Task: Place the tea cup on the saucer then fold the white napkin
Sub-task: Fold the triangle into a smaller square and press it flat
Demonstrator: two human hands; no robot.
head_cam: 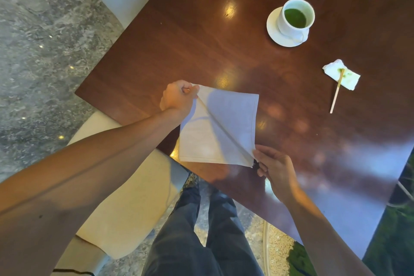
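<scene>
Pinching opposite corners, left hand (178,98) & right hand (274,168) held the napkin (226,123) w/ a diagonal crease over the table (179,40). Cup (295,18) sat on saucer (272,29) (green liquid inside).

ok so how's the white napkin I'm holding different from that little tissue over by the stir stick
The white napkin is far bigger than the tissue. The napkin is clean; the tissue has green stains. The napkin is pinched at opposite corners by the left hand and right hand with a diagonal crease, while the tissue lies crumpled and untouched under the tip of the wooden stir stick. Both are white and on the wooden table.
</scene>
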